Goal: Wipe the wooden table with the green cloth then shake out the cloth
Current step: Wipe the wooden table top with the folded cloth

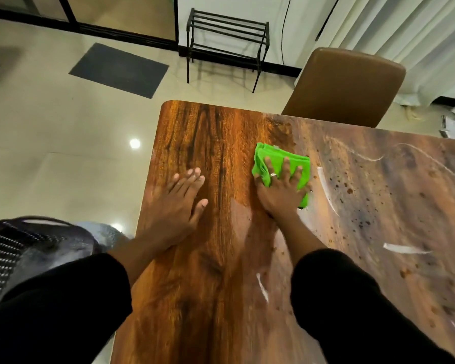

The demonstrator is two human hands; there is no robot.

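2 black sleeves (352, 298) reach in from the near edge of the view, over a wooden table (208, 258) whose grain runs away from the camera. To the near left, beyond the table's edge, sits a dark patterned seat (24, 248), blurred.

The left hand (177, 203) lies palm down on the bare wood near the table's left edge, fingers straight and together, thumb spread out, gripping nothing. Just to its right, apart from it, the right hand (280, 190) presses flat on a folded green cloth (268, 156), fingers splayed across the top of it rather than curled round it; a ring (273, 175) shows on 1 finger. The cloth lies on the table near its middle, its folded edge sticking out past the fingertips.

Left of the cloth the wood looks clean and glossy. Right of it the surface is dull, with dark spots and white streaks (405, 249).

Past the far edge stands a brown chair (349, 85). Farther off on the pale tiled floor are a black metal rack (226, 38) and a dark mat (118, 69).
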